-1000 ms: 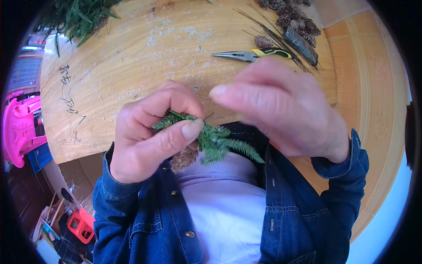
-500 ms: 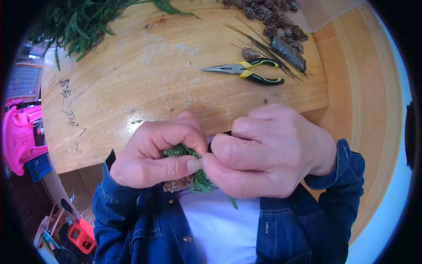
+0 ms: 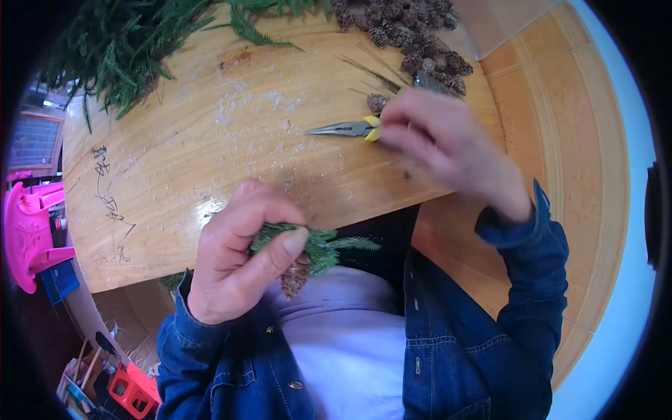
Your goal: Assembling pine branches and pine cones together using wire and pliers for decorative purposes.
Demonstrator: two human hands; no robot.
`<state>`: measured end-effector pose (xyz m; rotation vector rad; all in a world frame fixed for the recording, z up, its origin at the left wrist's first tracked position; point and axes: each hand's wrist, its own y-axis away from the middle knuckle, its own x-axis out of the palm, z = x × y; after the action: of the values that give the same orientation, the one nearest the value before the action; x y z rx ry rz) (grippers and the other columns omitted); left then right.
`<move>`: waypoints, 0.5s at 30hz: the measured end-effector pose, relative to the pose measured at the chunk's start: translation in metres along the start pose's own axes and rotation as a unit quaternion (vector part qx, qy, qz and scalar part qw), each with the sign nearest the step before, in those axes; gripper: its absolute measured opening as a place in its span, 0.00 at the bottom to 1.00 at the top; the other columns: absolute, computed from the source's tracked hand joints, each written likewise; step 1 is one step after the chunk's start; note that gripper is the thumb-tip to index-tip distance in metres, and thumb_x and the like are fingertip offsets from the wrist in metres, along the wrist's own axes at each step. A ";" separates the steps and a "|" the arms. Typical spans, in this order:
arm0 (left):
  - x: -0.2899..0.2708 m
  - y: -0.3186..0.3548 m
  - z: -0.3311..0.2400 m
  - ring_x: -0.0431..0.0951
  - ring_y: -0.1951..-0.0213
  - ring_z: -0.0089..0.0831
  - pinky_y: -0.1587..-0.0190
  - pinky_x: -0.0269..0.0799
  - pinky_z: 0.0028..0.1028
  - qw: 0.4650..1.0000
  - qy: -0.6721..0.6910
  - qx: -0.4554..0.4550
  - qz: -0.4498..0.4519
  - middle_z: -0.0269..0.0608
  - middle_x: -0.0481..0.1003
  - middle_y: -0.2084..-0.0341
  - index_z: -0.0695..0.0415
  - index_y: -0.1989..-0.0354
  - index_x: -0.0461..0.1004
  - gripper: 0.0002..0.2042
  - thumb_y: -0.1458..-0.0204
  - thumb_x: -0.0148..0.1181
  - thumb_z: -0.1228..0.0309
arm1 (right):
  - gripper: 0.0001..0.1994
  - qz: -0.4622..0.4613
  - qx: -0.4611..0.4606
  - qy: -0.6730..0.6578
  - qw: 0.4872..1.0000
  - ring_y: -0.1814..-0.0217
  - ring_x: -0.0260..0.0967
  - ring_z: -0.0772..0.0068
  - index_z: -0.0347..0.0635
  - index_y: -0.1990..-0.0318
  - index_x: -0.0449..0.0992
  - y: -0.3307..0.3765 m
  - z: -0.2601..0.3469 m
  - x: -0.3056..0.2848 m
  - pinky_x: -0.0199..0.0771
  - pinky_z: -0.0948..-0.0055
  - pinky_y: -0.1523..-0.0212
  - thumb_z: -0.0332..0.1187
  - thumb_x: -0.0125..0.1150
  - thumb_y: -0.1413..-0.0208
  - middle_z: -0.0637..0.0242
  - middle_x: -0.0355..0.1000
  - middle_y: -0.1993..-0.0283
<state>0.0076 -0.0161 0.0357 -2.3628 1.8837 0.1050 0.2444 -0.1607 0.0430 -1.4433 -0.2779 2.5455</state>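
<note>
Green sprig of evergreen [image 3: 318,245] with small brown cone [image 3: 295,275] beneath, pinched in left hand [image 3: 238,255], fingers [image 3: 280,248] closed tight around stems, thumb pressed on top; bundle held close to chest, just off near edge of wooden counter [image 3: 210,154]. Right hand [image 3: 441,143] blurred, stretched forward over counter, resting at yellow handles of needle-nose pliers [image 3: 346,129]; fingers of right hand curled over handles, grip or mere touch not discernible through blur. Metal tips of pliers pointing toward left side, flat on counter. Pile of brown cones [image 3: 413,35] at far edge, just beyond right hand, with thin dark stalks [image 3: 371,70] spread between pile and pliers. Heap of green evergreen branches [image 3: 126,42] at far left corner of counter, well apart from both hands. Pale dust and dark scribbled marks [image 3: 105,189] on counter surface near left edge. Blue denim jacket sleeves [image 3: 532,280] on both arms, lilac shirt [image 3: 350,336] beneath. Pink plastic chair [image 3: 28,231] on floor at left, red crate [image 3: 133,388] lower left.
</note>
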 end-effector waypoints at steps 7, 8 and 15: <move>-0.003 0.007 0.011 0.66 0.64 0.23 0.58 0.60 0.21 0.987 0.124 -0.031 -0.097 0.36 0.67 0.67 0.63 0.64 0.71 0.06 0.49 0.55 0.76 | 0.11 0.089 0.084 0.211 0.970 0.66 0.69 0.54 0.38 0.64 0.71 -0.007 -0.042 -0.002 0.68 0.63 0.68 0.37 0.58 0.46 0.56 0.69 0.70; -0.004 0.008 0.013 0.66 0.63 0.24 0.58 0.60 0.21 0.988 0.118 -0.027 -0.096 0.36 0.67 0.68 0.63 0.64 0.71 0.05 0.49 0.55 0.76 | 0.11 0.090 0.083 0.209 0.970 0.66 0.69 0.54 0.38 0.64 0.71 -0.009 -0.043 -0.001 0.68 0.63 0.68 0.37 0.58 0.46 0.56 0.69 0.70; 0.000 0.007 0.016 0.66 0.63 0.24 0.58 0.60 0.22 0.989 0.106 -0.034 -0.093 0.37 0.67 0.68 0.64 0.65 0.71 0.05 0.49 0.55 0.77 | 0.12 0.026 0.101 0.220 0.970 0.66 0.69 0.53 0.38 0.63 0.71 -0.030 -0.052 -0.005 0.68 0.61 0.67 0.38 0.60 0.47 0.56 0.69 0.68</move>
<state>0.0009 -0.0150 0.0193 -2.6769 1.7552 -0.1041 0.2943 -0.1296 0.0292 -1.8892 0.0888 2.1311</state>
